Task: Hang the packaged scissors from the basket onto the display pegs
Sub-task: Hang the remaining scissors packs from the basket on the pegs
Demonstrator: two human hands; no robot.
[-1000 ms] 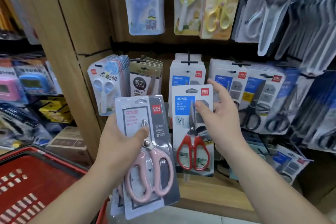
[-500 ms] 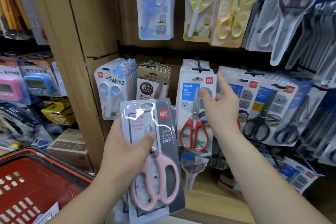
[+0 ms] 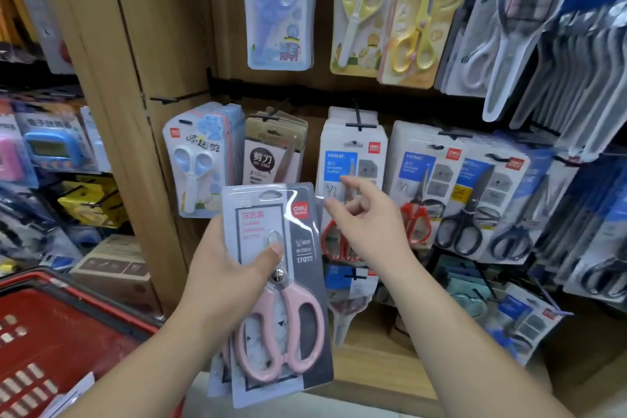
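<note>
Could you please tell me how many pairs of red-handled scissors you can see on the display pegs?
2. The left red pair hangs on a middle-row peg, partly behind the right hand; the right red pair hangs just beside it. More may be hidden behind them.

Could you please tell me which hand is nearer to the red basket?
Left. The left hand, holding the pink scissors pack, is just right of the red basket; the right hand is farther right, by the hanging packs.
</note>
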